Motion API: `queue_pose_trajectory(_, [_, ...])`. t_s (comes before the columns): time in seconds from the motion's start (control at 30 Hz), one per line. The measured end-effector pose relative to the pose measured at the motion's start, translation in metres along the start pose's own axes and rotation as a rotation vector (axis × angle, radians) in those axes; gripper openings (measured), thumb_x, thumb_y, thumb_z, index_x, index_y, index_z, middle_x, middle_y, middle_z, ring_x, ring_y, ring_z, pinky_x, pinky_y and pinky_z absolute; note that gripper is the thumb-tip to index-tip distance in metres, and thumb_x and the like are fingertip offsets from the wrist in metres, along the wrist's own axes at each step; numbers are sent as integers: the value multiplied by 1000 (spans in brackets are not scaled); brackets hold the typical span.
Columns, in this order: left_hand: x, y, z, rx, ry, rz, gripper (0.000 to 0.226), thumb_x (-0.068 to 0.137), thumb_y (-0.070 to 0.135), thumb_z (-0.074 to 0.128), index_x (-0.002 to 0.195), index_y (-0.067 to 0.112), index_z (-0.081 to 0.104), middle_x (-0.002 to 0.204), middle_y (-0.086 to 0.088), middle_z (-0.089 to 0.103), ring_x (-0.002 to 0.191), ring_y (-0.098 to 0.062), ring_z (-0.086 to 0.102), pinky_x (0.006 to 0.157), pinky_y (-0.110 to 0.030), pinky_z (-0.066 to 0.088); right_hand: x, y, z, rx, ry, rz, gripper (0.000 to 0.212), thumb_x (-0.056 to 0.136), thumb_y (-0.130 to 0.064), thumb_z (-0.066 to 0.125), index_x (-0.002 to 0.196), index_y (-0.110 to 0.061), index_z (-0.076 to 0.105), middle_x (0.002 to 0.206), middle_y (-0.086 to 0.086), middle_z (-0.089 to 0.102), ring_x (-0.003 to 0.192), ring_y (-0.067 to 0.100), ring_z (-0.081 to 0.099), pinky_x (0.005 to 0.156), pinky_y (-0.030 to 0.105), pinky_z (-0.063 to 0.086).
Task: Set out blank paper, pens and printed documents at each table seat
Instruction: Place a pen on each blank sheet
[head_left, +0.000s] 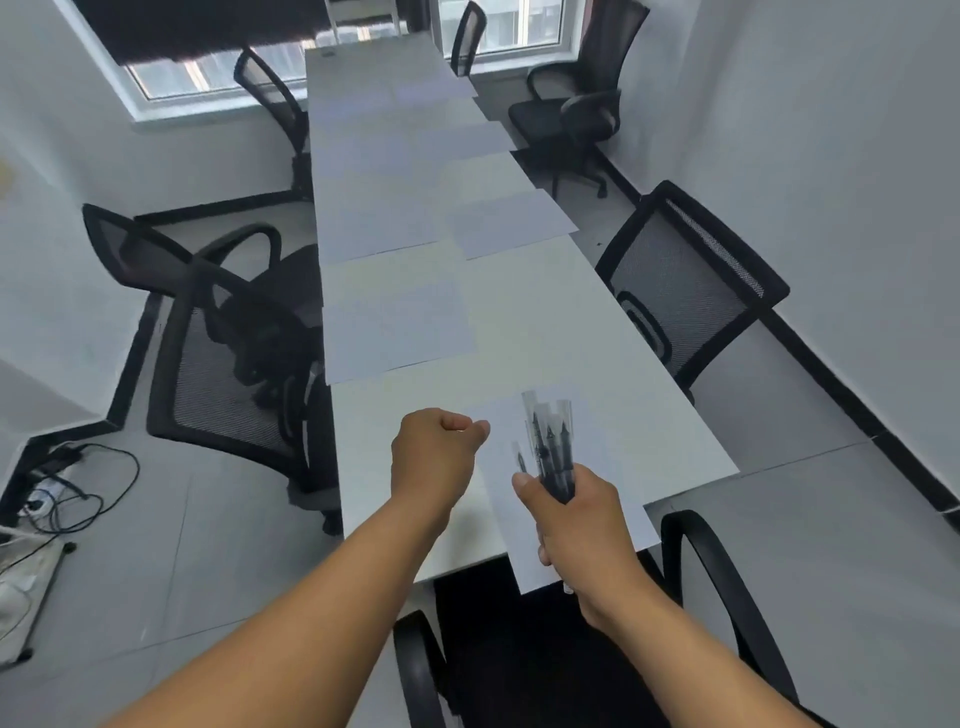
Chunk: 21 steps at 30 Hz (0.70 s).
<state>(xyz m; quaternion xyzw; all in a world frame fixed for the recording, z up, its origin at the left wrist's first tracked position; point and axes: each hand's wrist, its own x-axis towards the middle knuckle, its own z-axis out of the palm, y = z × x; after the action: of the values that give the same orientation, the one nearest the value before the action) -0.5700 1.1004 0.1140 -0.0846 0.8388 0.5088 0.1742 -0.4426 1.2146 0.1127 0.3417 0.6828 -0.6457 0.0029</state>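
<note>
The right hand (571, 514) grasps a loose bundle of clear-barrelled black pens (549, 447), roughly five, above the near white paper sheet (592, 525) overhanging the long white tabletop (545, 322). The left hand (436, 452) is clenched, holding nothing I can see. A nudge could slide that sheet off; pens might slip. About eight sheets lie out; seven black mesh chairs (691, 280).

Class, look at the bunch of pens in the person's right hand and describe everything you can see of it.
The pens are a small bunch, several together, with clear see-through caps or barrels and dark tips and insides. They look like plastic. The right hand grips their lower ends, so they fan upward and slightly apart above the fist. They are held over a sheet of paper at the near end of the table, not touching it. The exact count is unclear.
</note>
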Motion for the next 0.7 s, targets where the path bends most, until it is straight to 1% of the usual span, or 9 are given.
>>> queue_pose_trajectory(0.2, [-31,30,-49,-110,9,57,33,98,30,77,96,-3,74,96,-11,78,91,-31,76,62,-35,51,-33,-43,6,-3,2,-122,35,98,-44,73,93,-13,61,73,3,57,61,19,50,55,25,48])
queue_pose_trajectory(0.33, [-61,42,-72,-153,9,85,37,102,28,73,91,-8,69,88,-7,77,77,-23,72,67,-34,52,-58,-68,6,17,-7,-185,35,98,-43,75,94,-10,63,70,3,57,60,20,50,57,31,50])
queue_pose_trajectory(0.37, [-70,45,-78,-165,12,97,39,102,27,72,86,-8,67,84,-5,75,73,-23,68,70,-35,52,-67,-76,6,17,-13,-205,35,98,-43,75,95,-10,63,70,2,57,60,20,50,57,31,50])
queue_pose_trajectory(0.43, [-90,52,-92,-172,11,128,33,102,23,68,74,8,62,79,-5,62,68,-21,56,69,-34,48,-86,-91,5,9,-33,-251,35,99,-43,74,96,-9,63,69,1,57,61,20,51,58,31,51])
queue_pose_trajectory(0.47, [-99,56,-96,-174,18,139,29,102,21,66,74,14,62,80,-5,59,69,-19,52,68,-34,45,-91,-95,5,15,-40,-272,35,99,-42,74,97,-10,64,69,0,57,61,19,52,59,31,52])
queue_pose_trajectory(0.5, [-113,60,-104,-185,37,153,29,102,21,66,74,14,63,79,-6,59,70,-19,51,68,-34,44,-102,-103,4,18,-52,-300,34,99,-42,75,96,-10,64,70,0,58,61,19,52,59,31,52])
queue_pose_trajectory(0.57, [-134,65,-116,-208,88,150,36,102,25,67,76,1,66,78,-9,68,68,-23,56,66,-36,48,-119,-112,3,31,-81,-334,31,99,-42,75,95,-12,64,69,0,59,62,19,52,60,32,53])
queue_pose_trajectory(0.63, [-160,70,-128,-223,142,151,34,103,27,69,80,3,73,86,-9,78,72,-22,66,65,-35,54,-138,-118,1,36,-106,-366,29,100,-42,74,96,-14,65,71,2,60,62,20,53,59,32,53])
queue_pose_trajectory(0.7, [-181,72,-136,-221,181,164,32,104,27,70,85,2,76,89,-9,79,74,-20,70,67,-33,56,-152,-121,2,39,-122,-389,27,101,-42,73,98,-16,65,75,4,62,65,21,56,59,30,54])
